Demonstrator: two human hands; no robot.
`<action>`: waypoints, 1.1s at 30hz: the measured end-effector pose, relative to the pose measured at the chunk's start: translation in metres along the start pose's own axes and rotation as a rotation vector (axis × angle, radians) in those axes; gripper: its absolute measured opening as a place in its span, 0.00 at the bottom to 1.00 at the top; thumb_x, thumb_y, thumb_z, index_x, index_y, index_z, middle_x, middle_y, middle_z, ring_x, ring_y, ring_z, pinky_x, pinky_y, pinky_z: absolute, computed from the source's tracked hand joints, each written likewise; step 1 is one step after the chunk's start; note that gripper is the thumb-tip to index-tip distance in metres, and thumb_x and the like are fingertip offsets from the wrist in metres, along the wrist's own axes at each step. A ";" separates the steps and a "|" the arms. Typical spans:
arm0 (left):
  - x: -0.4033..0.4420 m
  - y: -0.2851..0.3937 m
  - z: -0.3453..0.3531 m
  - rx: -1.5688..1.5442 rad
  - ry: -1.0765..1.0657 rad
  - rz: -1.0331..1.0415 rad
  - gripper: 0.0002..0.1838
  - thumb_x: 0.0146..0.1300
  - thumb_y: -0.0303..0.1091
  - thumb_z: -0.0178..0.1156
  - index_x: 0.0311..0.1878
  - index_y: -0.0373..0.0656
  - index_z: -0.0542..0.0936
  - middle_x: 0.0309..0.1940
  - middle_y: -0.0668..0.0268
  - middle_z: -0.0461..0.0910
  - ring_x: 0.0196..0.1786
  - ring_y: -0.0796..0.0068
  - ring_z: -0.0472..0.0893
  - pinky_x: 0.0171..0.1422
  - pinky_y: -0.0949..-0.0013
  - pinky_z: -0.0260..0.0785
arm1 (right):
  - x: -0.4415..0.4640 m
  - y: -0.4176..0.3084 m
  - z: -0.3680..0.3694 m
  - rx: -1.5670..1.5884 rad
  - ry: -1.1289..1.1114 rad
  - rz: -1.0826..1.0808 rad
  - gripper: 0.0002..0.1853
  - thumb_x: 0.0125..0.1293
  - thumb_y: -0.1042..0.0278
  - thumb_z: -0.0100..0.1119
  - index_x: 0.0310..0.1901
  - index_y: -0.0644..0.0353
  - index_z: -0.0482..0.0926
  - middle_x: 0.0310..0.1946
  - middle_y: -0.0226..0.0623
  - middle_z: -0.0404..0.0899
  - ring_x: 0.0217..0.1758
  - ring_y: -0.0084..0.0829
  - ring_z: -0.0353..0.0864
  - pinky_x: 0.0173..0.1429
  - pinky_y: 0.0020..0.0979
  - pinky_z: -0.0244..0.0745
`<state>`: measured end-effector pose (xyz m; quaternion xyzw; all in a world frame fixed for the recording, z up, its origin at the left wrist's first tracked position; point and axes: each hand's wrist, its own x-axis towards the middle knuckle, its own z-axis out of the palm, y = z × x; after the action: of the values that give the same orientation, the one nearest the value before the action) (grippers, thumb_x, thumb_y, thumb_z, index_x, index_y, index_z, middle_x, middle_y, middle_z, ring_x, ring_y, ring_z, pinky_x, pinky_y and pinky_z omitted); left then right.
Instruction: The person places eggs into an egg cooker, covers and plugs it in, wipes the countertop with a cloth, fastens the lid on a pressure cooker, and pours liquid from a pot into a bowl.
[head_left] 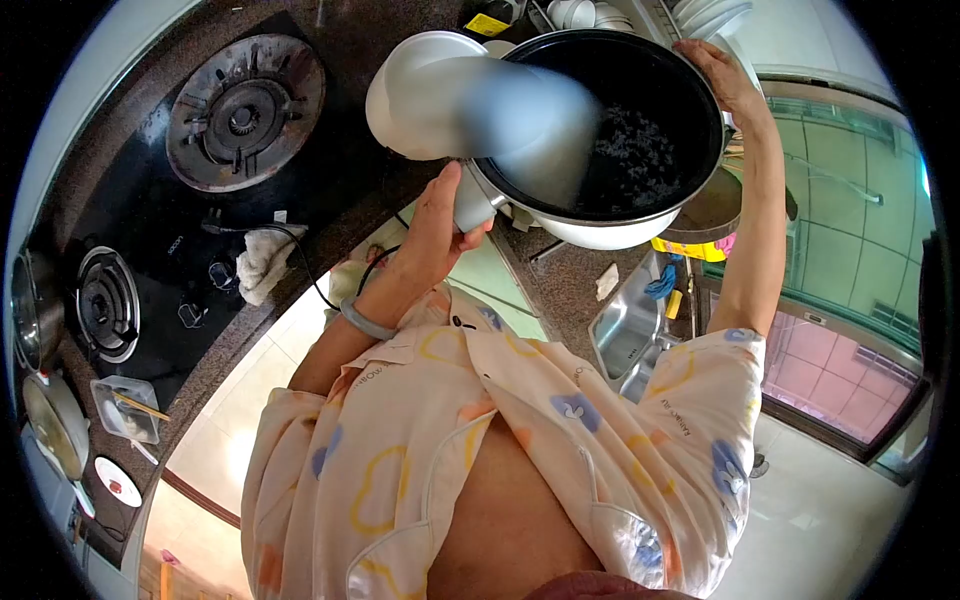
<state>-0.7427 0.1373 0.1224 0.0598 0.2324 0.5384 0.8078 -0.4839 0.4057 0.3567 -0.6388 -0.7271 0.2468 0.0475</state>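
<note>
A large white pot with a black inside (650, 150) is held up in front of me, its dark interior facing me, with small pale specks near its bottom. My left hand (440, 215) is closed round the pot's thick grey-white handle. My right hand (720, 78) grips the rim on the far right side. A blurred whitish patch covers the pot's left part, and what it is cannot be made out. Behind it, a white rounded vessel (395, 110) stands at the pot's left.
A gas stove (130, 215) with two burners lies left, with a cloth (268, 262) and black cable near its edge. A sink (625, 325) with a blue cloth (661, 282) is below the pot. White dishes (710, 18) stand at the top right.
</note>
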 end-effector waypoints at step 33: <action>0.003 0.006 0.002 -0.089 0.038 -0.128 0.21 0.77 0.54 0.36 0.44 0.46 0.68 0.20 0.67 0.67 0.16 0.83 0.59 0.20 0.76 0.50 | 0.045 -0.010 -0.011 -0.138 -0.088 0.013 0.32 0.67 0.36 0.55 0.62 0.54 0.76 0.51 0.36 0.82 0.56 0.31 0.79 0.60 0.29 0.75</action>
<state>-0.7461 0.1427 0.1252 -0.0011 0.2270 0.4966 0.8378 -0.4970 0.4515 0.3593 -0.6338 -0.7397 0.2241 -0.0303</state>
